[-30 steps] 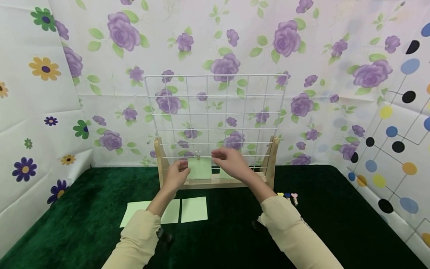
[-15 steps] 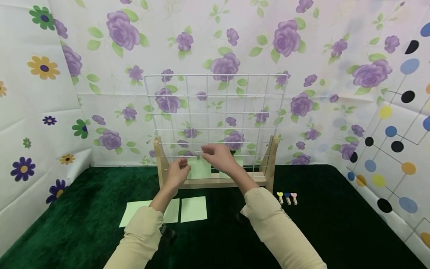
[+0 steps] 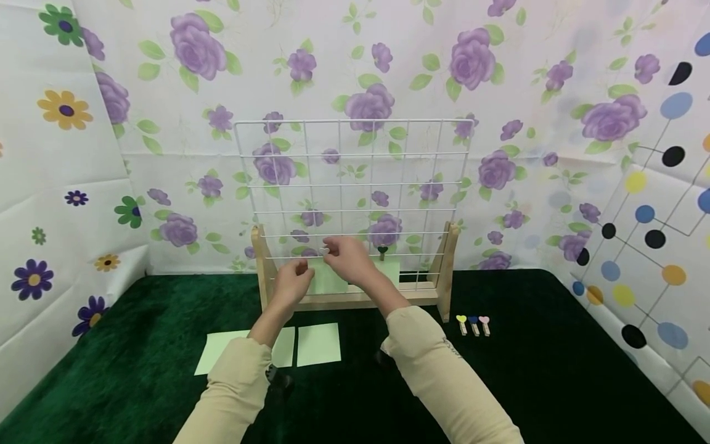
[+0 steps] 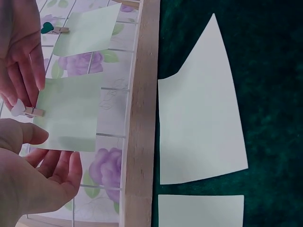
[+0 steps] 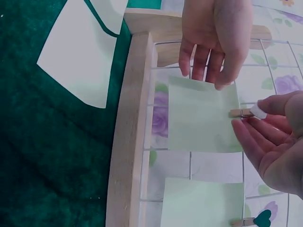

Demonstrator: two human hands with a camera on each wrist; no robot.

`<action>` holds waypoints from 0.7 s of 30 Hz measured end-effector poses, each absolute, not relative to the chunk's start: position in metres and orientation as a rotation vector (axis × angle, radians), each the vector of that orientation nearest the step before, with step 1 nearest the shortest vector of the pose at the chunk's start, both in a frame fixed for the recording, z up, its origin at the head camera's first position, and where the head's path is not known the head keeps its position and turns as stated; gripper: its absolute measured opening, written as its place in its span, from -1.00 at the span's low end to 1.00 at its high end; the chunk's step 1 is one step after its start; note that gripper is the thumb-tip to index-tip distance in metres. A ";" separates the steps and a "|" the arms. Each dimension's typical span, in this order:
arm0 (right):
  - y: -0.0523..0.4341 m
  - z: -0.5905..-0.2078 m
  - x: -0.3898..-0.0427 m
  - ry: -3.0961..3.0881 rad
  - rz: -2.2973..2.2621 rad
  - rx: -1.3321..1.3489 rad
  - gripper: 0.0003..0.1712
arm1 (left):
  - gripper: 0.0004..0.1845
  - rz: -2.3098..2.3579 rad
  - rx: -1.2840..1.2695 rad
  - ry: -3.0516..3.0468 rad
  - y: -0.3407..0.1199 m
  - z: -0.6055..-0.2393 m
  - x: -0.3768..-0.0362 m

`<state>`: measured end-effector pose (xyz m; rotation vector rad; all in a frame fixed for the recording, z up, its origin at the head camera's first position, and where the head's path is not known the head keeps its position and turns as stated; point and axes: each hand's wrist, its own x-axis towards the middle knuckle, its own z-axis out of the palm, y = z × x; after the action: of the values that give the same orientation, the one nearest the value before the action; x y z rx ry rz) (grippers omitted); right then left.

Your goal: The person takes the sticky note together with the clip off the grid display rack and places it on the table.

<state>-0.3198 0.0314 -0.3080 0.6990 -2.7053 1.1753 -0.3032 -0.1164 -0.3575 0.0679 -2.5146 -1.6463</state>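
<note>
A pale green paper sheet (image 3: 328, 279) hangs on a white wire grid (image 3: 355, 185), under a small clothespin with a white heart (image 5: 258, 111). At the sheet's left edge is my left hand (image 3: 291, 285), its thumb over the front and its fingertips at the edge, partly hidden behind it. My right hand (image 3: 350, 262) holds the white-heart clothespin at its heart end, between thumb and fingers. Just right of it, a second green sheet (image 5: 203, 201) hangs from a clothespin with a dark green heart (image 5: 262, 218).
The grid stands in a wooden base (image 3: 355, 301) on a dark green cloth (image 3: 527, 370). Several green sheets (image 3: 318, 344) lie in front at left, partly under my left forearm. Clothespins with yellow (image 3: 461, 320), blue (image 3: 474, 322) and pink hearts (image 3: 485, 322) lie at right.
My right hand has moved left, from the sheet's right edge to the white-heart clothespin, uncovering the second sheet and its clothespin. My left hand stays at the sheet's left edge.
</note>
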 end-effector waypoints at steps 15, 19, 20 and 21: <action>0.022 -0.310 -0.315 -2.681 0.844 0.586 -0.73 | -0.72 -1.469 0.051 -2.510 -0.112 -0.357 -0.303; 0.022 -0.312 -0.317 -2.667 0.816 0.593 -0.74 | -0.74 -1.501 0.035 -2.488 -0.113 -0.357 -0.302; 0.022 -0.313 -0.317 -2.660 0.813 0.599 -0.74 | -0.74 -1.501 0.033 -2.483 -0.113 -0.357 -0.302; 0.022 -0.314 -0.318 -2.652 0.816 0.604 -0.75 | -0.75 -1.503 0.030 -2.476 -0.113 -0.357 -0.302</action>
<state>-0.3180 0.0222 -0.3137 0.6038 -2.6522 0.8160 -0.3016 -0.1133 -0.3568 0.0303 -2.4759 -1.5027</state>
